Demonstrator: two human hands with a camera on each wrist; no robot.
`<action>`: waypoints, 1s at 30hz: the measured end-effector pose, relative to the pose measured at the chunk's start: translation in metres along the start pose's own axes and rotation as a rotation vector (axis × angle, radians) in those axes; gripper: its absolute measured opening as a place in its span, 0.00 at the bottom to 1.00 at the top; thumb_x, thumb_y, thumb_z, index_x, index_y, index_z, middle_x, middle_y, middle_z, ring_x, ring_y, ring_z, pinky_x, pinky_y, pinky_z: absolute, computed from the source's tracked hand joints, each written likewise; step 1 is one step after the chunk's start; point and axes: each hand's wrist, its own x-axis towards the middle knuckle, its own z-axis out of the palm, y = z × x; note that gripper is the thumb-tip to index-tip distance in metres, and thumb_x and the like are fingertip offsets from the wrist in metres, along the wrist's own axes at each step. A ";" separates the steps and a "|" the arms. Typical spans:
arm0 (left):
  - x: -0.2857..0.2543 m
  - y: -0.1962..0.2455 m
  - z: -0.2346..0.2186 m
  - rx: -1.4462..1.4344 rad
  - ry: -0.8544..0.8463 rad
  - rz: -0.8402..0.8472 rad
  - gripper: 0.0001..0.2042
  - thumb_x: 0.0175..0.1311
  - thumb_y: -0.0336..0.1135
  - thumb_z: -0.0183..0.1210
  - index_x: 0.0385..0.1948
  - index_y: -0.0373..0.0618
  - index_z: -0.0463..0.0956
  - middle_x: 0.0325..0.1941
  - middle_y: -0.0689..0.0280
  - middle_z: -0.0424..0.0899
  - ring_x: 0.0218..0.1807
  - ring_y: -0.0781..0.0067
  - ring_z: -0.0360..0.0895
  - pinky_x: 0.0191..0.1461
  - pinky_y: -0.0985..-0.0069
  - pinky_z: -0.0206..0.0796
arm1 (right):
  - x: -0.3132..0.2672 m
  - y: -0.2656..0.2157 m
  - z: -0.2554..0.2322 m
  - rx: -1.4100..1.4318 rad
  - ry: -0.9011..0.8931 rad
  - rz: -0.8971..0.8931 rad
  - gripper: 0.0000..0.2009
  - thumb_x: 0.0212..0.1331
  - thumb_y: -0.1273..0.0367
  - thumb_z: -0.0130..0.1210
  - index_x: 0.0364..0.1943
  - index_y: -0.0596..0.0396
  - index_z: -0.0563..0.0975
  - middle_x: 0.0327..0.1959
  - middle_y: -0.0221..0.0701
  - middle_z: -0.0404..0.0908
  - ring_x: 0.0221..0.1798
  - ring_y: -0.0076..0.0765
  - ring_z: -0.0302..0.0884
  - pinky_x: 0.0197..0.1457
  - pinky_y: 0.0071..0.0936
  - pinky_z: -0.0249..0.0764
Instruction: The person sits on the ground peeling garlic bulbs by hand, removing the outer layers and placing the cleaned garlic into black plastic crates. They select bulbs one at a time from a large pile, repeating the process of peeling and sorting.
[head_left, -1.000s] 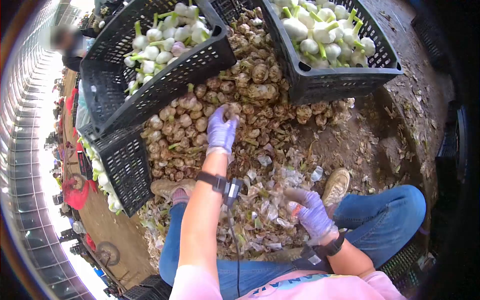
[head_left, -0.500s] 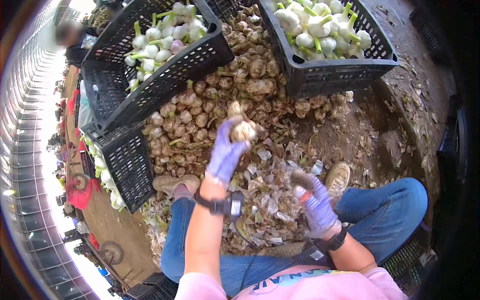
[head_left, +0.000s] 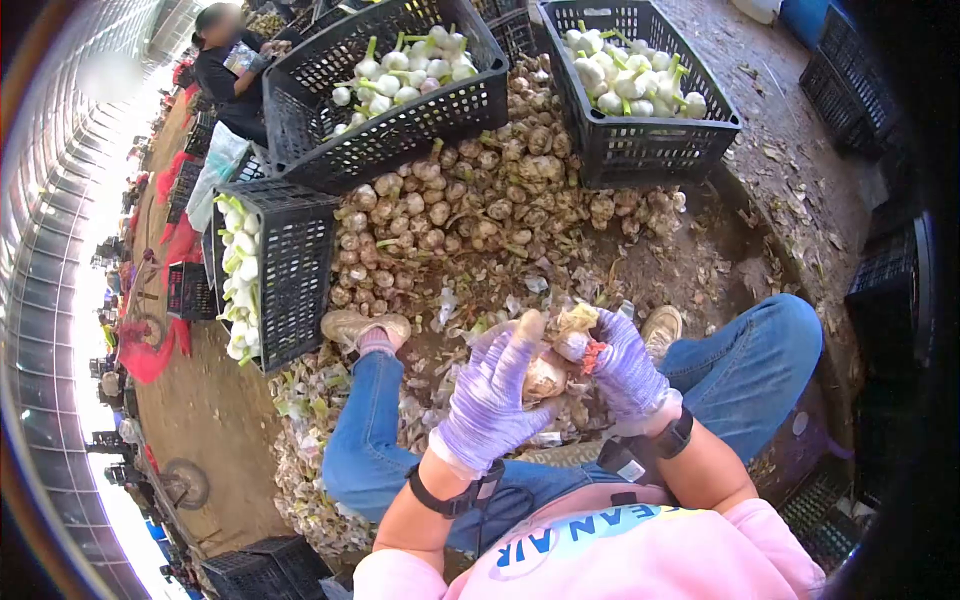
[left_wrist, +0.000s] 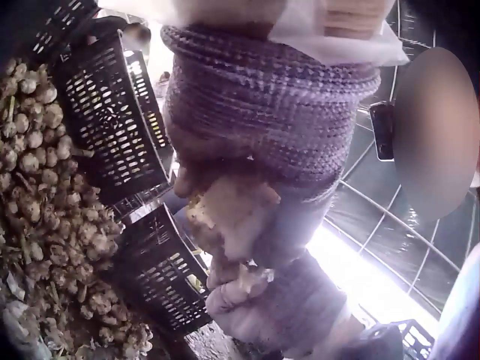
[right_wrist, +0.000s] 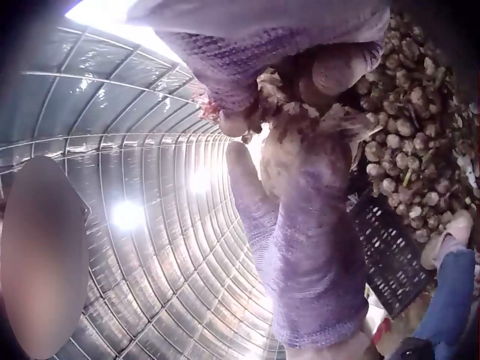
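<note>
In front of the lap, my gloved left hand [head_left: 495, 405] holds a garlic bulb [head_left: 545, 378] with dirty brownish skin. My gloved right hand [head_left: 630, 370], with a red-orange band at a finger, pinches at the bulb's upper side, where ragged yellowish skin [head_left: 577, 320] sticks up. In the left wrist view the garlic bulb [left_wrist: 236, 214] shows pale beneath the left palm, with the right hand [left_wrist: 277, 307] close below. The right wrist view has torn, papery husk [right_wrist: 289, 124] between both hands. Beyond them lies a heap of unpeeled garlic [head_left: 450, 200].
Black crates of clean white garlic stand at the back left [head_left: 390, 130], back right [head_left: 660, 150] and left [head_left: 295, 270]. Loose peelings [head_left: 310, 440] cover the ground around the feet. Another person [head_left: 225, 75] sits at the far left.
My left hand has drawn back from the heap with garlic, towards the lap. My right hand has come up to meet it at the bulb. The head view has tilted and shifted.
</note>
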 end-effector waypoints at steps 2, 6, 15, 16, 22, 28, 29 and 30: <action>-0.009 0.009 -0.003 0.078 0.021 -0.006 0.49 0.28 0.32 0.72 0.62 0.44 0.55 0.54 0.56 0.73 0.56 0.51 0.68 0.58 0.62 0.62 | -0.008 -0.005 0.006 0.026 -0.009 0.012 0.17 0.50 0.66 0.64 0.42 0.59 0.76 0.36 0.28 0.80 0.38 0.21 0.75 0.41 0.19 0.72; -0.023 0.013 -0.002 0.014 0.096 0.017 0.49 0.30 0.33 0.72 0.63 0.44 0.54 0.54 0.55 0.72 0.54 0.54 0.70 0.57 0.63 0.63 | -0.022 -0.019 0.008 0.013 -0.114 0.090 0.13 0.51 0.68 0.62 0.40 0.59 0.78 0.35 0.27 0.80 0.37 0.20 0.75 0.41 0.19 0.72; -0.037 -0.003 0.008 -1.571 0.092 -0.686 0.35 0.55 0.59 0.53 0.59 0.45 0.58 0.52 0.56 0.72 0.47 0.64 0.76 0.41 0.68 0.75 | -0.030 -0.013 -0.008 -0.175 -0.413 0.038 0.13 0.53 0.70 0.60 0.43 0.56 0.77 0.40 0.27 0.79 0.41 0.19 0.74 0.45 0.20 0.71; -0.036 -0.004 0.008 -1.699 -0.047 -0.886 0.35 0.57 0.64 0.48 0.58 0.45 0.60 0.51 0.56 0.73 0.45 0.64 0.77 0.40 0.67 0.76 | -0.030 -0.013 -0.008 -0.126 -0.359 0.049 0.13 0.54 0.70 0.59 0.45 0.55 0.76 0.40 0.27 0.79 0.41 0.19 0.74 0.45 0.20 0.71; -0.041 -0.001 0.024 -1.201 0.125 -0.700 0.27 0.54 0.50 0.61 0.51 0.44 0.67 0.48 0.61 0.76 0.48 0.68 0.75 0.47 0.72 0.72 | -0.026 0.000 -0.010 0.212 -0.470 0.195 0.25 0.57 0.56 0.54 0.53 0.58 0.69 0.45 0.29 0.75 0.45 0.23 0.73 0.48 0.21 0.71; -0.027 -0.006 0.006 -0.814 0.145 -0.488 0.20 0.48 0.33 0.67 0.45 0.42 0.73 0.45 0.65 0.75 0.48 0.70 0.74 0.52 0.75 0.67 | -0.025 -0.009 -0.011 0.102 -0.338 0.078 0.24 0.55 0.57 0.55 0.51 0.58 0.70 0.45 0.34 0.77 0.45 0.31 0.77 0.48 0.28 0.74; -0.026 -0.007 0.004 -0.513 0.166 -0.435 0.17 0.48 0.29 0.66 0.42 0.41 0.76 0.44 0.65 0.75 0.48 0.70 0.74 0.52 0.75 0.68 | -0.025 -0.008 -0.011 0.281 -0.298 0.098 0.22 0.56 0.58 0.55 0.50 0.57 0.70 0.44 0.34 0.77 0.44 0.32 0.77 0.48 0.30 0.74; -0.025 -0.006 0.002 -0.514 0.166 -0.437 0.17 0.48 0.29 0.66 0.42 0.41 0.76 0.44 0.65 0.75 0.48 0.70 0.74 0.52 0.75 0.68 | -0.026 -0.008 -0.010 0.460 -0.255 0.118 0.20 0.56 0.59 0.54 0.49 0.57 0.70 0.43 0.35 0.77 0.44 0.33 0.77 0.48 0.32 0.75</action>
